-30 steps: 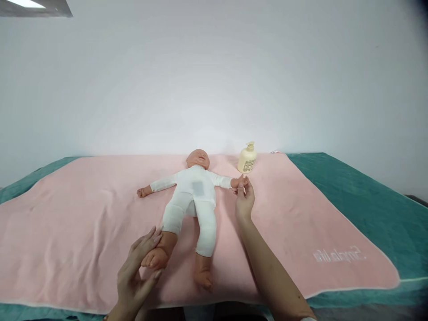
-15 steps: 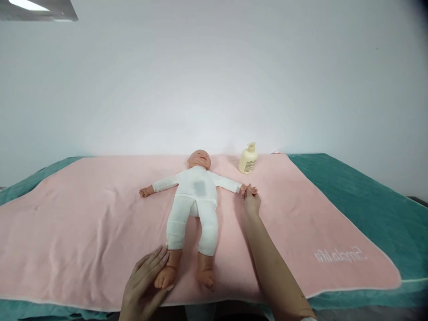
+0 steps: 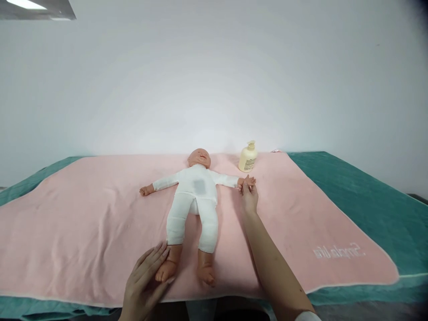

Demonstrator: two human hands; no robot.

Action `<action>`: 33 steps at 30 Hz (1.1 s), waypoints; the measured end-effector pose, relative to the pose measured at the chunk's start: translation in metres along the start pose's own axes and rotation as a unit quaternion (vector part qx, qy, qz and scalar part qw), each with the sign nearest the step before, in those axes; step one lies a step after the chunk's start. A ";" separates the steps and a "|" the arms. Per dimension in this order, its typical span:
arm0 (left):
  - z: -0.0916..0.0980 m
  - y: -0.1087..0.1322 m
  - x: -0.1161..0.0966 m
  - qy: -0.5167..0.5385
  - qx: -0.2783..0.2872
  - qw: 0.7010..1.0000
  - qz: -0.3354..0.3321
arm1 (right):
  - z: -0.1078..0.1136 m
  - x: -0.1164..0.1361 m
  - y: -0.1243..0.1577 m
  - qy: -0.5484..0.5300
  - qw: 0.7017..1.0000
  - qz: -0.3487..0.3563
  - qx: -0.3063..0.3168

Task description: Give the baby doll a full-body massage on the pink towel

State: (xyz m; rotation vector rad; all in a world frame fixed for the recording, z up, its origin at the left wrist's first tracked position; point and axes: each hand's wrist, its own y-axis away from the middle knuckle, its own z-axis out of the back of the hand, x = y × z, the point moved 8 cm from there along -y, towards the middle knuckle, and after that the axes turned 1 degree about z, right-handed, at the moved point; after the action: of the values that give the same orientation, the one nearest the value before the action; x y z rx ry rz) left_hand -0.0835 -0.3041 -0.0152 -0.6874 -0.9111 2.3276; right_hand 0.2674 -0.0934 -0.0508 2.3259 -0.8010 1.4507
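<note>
— Where's the doll?
— Face up on the pink towel, bottle by its head. The right hand has its fingers pinching the doll's hand, holding that arm out. The left hand lies with straight fingers along one foot, probably steadying it.

Baby doll flat on back, face up, head toward far wall, feet toward near edge. Bald; peach-toned head, hands and feet. Soft body in white one-piece, grey patch on chest. Arms flung wide, legs straight and slightly apart, bare toes up. Lies mid pink towel. Foot on viewer's left: left hand lies along its outer side, fingers stretched flat, touching. Doll's hand on viewer's right: pinched in fingertips of right hand.
</note>
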 end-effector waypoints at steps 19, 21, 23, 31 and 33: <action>-0.023 -0.085 0.032 0.116 -0.031 0.974 0.194 | -0.090 0.019 0.088 0.275 0.822 0.321 0.383; -0.027 -0.093 0.034 0.120 -0.020 0.971 0.207 | -0.094 0.021 0.091 0.289 0.807 0.327 0.398; -0.029 -0.099 0.037 0.127 -0.013 0.968 0.217 | -0.096 0.022 0.095 0.299 0.791 0.338 0.414; -0.030 -0.103 0.041 0.149 -0.014 0.962 0.229 | -0.101 0.019 0.099 0.327 0.761 0.357 0.432; -0.030 -0.101 0.040 0.142 -0.011 0.965 0.220 | -0.101 0.019 0.099 0.326 0.761 0.356 0.432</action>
State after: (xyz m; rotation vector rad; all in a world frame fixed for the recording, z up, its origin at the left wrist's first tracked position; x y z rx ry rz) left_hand -0.0636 -0.2019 0.0283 -1.3068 -0.7077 2.4983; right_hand 0.1418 -0.1280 0.0071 1.6634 -0.9483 3.2947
